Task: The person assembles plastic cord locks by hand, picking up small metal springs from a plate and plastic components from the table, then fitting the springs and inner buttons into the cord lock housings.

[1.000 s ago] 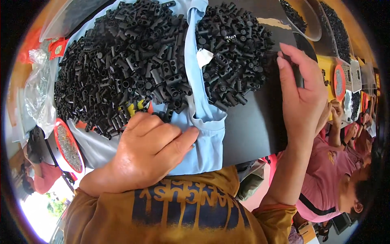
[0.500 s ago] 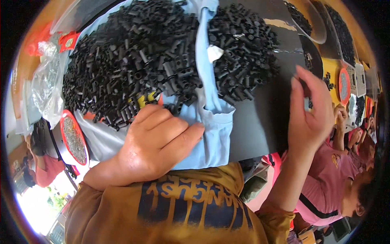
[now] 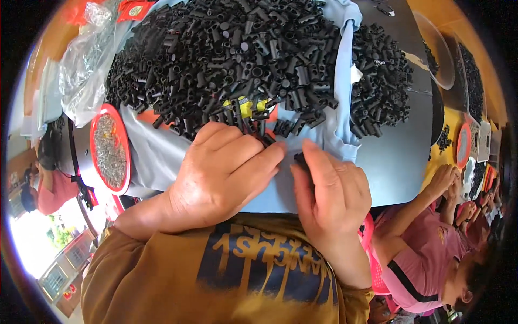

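Note:
A big heap of small black plastic tube parts (image 3: 232,59) lies on a light blue cloth (image 3: 156,156) on the table. A smaller heap of the same parts (image 3: 380,86) sits to its right, past a fold in the cloth. My left hand (image 3: 224,173) rests palm down on the cloth at the near edge of the big heap, fingertips touching a few loose parts. My right hand (image 3: 332,197) sits beside it, thumb and fingers pinched on one small black part (image 3: 301,161).
A red round tray (image 3: 110,148) of small metal pieces stands at the left, with clear plastic bags (image 3: 86,70) behind it. A dark grey table surface (image 3: 394,162) shows at right. A person in a pink shirt (image 3: 426,254) works at the right, near more trays.
My right hand has come down from the right side of the table to the cloth beside my left hand and now pinches a black part. The left hand stayed in place.

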Motion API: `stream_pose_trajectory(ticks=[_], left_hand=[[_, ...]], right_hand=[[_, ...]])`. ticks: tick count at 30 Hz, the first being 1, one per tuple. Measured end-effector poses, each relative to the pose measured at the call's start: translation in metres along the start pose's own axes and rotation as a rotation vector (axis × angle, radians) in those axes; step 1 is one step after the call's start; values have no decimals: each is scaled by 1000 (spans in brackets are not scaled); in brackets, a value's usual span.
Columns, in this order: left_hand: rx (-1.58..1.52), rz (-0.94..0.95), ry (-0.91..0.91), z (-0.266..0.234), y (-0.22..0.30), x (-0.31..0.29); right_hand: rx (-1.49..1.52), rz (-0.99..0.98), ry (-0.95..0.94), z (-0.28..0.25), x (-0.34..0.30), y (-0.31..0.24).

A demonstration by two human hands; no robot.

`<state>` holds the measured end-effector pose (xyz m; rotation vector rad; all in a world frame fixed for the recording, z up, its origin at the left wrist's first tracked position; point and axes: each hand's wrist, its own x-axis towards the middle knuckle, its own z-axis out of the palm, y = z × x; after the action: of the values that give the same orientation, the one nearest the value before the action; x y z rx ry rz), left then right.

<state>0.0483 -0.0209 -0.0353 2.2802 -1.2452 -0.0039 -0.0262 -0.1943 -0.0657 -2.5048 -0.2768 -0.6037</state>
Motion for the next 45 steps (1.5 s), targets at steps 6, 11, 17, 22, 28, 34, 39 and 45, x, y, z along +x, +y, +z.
stream_pose_trajectory(ticks=[6, 11, 17, 22, 28, 34, 39, 45], left_hand=[[-38, 34, 62, 1, -5, -2], [-83, 47, 98, 3, -7, -1], [-119, 97, 120, 5, -7, 2], [-109, 92, 113, 4, -7, 4], [-70, 92, 136, 7, -6, 5], [-94, 86, 134, 5, -4, 1], [-126, 98, 157, 4, -6, 1], [-101, 93, 174, -2, -1, 5]], right_hand=[[77, 128, 3, -20, -1, -4], [28, 430, 172, -40, -13, 14], [23, 487, 227, -46, -8, 24], [56, 205, 75, -35, 0, 2], [-54, 118, -28, -8, 11, -1], [-58, 97, -20, -5, 13, -4], [-57, 101, -104, -12, 17, -12], [-93, -55, -145, -15, 17, -12]])
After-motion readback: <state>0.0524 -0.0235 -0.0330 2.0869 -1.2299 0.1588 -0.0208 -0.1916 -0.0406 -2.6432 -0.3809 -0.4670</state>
